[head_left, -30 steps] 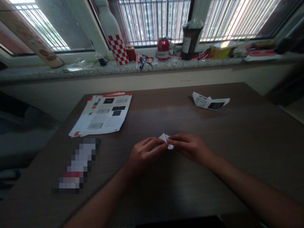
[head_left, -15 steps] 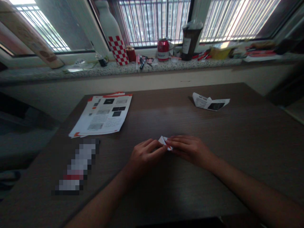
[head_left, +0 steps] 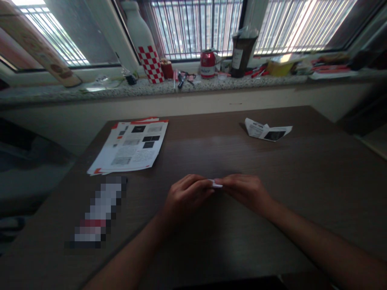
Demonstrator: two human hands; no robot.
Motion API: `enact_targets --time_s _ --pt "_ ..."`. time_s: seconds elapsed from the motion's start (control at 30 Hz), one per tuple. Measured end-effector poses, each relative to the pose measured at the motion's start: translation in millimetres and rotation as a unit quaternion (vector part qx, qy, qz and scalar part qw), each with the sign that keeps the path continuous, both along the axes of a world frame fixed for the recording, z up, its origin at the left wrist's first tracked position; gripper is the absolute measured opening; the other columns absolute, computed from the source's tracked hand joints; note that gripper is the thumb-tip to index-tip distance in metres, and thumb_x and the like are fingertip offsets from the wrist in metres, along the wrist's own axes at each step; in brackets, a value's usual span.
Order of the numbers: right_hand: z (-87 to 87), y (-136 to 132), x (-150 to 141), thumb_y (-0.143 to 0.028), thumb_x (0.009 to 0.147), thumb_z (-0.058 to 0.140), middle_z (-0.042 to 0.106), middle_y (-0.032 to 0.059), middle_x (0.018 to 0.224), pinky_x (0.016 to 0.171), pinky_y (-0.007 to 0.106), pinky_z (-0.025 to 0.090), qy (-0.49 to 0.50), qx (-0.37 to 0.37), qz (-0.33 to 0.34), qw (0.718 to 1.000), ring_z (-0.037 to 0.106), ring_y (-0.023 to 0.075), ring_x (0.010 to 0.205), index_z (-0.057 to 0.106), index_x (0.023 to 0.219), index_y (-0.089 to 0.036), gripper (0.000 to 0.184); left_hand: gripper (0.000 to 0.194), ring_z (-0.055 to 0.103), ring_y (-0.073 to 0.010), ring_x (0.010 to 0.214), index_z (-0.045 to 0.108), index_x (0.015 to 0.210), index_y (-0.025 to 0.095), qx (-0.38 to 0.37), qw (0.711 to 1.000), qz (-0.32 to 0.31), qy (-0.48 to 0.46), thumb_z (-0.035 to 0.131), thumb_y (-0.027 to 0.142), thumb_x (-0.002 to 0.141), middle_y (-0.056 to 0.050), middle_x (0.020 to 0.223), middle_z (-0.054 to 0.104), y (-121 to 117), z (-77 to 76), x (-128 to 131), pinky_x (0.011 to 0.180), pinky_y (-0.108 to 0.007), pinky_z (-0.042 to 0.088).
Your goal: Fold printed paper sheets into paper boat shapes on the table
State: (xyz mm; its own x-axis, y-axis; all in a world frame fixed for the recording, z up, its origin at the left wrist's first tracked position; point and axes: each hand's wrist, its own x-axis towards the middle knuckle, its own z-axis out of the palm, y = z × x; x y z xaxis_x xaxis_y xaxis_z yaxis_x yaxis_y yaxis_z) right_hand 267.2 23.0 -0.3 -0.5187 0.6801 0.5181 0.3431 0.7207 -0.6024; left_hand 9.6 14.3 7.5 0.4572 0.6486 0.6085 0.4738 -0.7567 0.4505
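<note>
Between my two hands is a small piece of folded paper (head_left: 216,185), white on the part that shows; most of it is covered by fingers. My left hand (head_left: 188,196) is closed on its left side, thumb and fingers pinched together. From the right, my right hand (head_left: 245,190) pinches the other side with its fingertips. Both hands are low over the brown table (head_left: 199,153). Farther off to the right stands a folded paper boat (head_left: 267,132) with print on it.
A stack of printed sheets (head_left: 133,147) lies at the table's back left, with a blurred-out flat object (head_left: 99,211) nearer. Along the windowsill (head_left: 115,92) stand a checkered bottle (head_left: 146,52), a red can (head_left: 207,64) and a dark drink cup (head_left: 242,52).
The folded paper has been tilted between my fingers, so a thin white edge shows instead of its white and red face. My right fingers have drawn together more tightly.
</note>
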Motion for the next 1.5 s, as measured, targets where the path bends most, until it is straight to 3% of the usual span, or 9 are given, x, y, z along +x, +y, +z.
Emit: enact_targets --time_s 0.13,0.23,0.33,0.53,0.8,1.23,1.5 --pt "3.4 2.1 -2.2 -0.032 0.101 0.066 0.083 0.0023 0.096 0.070 0.026 0.063 0.064 -0.170 -0.088 0.979 0.079 0.0175 0.080 0.077 0.113 -0.025 0.017 0.026 0.072 -0.0212 0.105 0.067 0.121 0.021 -0.102 0.992 0.037 -0.064 0.074 0.022 0.096 -0.007 0.114 0.073 5.3 3.5 -2.6 0.092 -0.037 0.061" --pt "2.4 6.3 -4.1 -0.043 0.097 0.069 0.082 0.0033 0.087 0.064 0.029 0.064 0.126 -0.279 -0.115 0.945 0.079 0.0204 0.074 0.077 0.106 -0.023 0.023 0.022 0.074 -0.0211 0.102 0.067 0.119 0.020 -0.211 0.973 0.030 -0.085 0.072 0.026 0.098 -0.007 0.112 0.075 8.0 3.3 -3.9 0.091 -0.037 0.062" --pt "-0.7 10.1 -5.1 -0.048 0.095 0.071 0.080 0.0036 0.081 0.063 0.032 0.065 0.146 -0.323 -0.116 0.928 0.079 0.0221 0.072 0.075 0.104 -0.022 0.028 0.018 0.075 -0.0189 0.092 0.068 0.115 0.020 -0.289 0.951 0.022 -0.107 0.069 0.031 0.101 -0.005 0.106 0.077 9.2 -0.4 -2.1 0.082 -0.033 0.063" --pt "-6.1 12.5 -5.2 -0.051 0.094 0.071 0.081 0.0047 0.085 0.069 0.036 0.067 0.151 -0.380 -0.081 0.909 0.079 0.0219 0.074 0.074 0.107 -0.022 0.032 0.012 0.075 -0.0173 0.083 0.073 0.106 0.020 -0.302 0.944 0.052 -0.121 0.069 0.031 0.101 -0.002 0.095 0.078 12.0 -3.6 0.3 0.077 -0.030 0.061" --pt "-5.4 15.2 -4.7 -0.052 0.095 0.070 0.082 0.0081 0.097 0.068 0.032 0.068 0.141 -0.412 -0.063 0.898 0.078 0.0186 0.075 0.079 0.107 -0.020 0.035 0.016 0.073 -0.0161 0.075 0.076 0.110 0.021 -0.336 0.933 0.052 -0.119 0.071 0.032 0.099 -0.002 0.090 0.079 10.3 -0.9 -0.4 0.065 -0.025 0.057" --pt "-1.4 15.4 -3.4 -0.054 0.095 0.070 0.081 0.0051 0.084 0.067 0.033 0.066 0.143 -0.382 -0.104 0.907 0.077 0.0194 0.071 0.081 0.098 -0.021 0.035 0.018 0.076 -0.0187 0.084 0.077 0.108 0.022 -0.352 0.926 0.042 -0.126 0.072 0.037 0.098 -0.003 0.099 0.081 13.7 -2.2 -1.3 0.075 -0.028 0.059" --pt "-4.5 17.2 -3.0 -0.050 0.096 0.070 0.080 0.0050 0.079 0.063 0.029 0.066 0.152 -0.380 -0.092 0.908 0.077 0.0172 0.068 0.080 0.095 -0.020 0.032 0.023 0.072 -0.0164 0.072 0.075 0.099 0.018 -0.396 0.907 0.028 -0.140 0.067 0.040 0.101 -0.003 0.082 0.077 15.9 -0.2 -1.7 0.065 -0.025 0.056"
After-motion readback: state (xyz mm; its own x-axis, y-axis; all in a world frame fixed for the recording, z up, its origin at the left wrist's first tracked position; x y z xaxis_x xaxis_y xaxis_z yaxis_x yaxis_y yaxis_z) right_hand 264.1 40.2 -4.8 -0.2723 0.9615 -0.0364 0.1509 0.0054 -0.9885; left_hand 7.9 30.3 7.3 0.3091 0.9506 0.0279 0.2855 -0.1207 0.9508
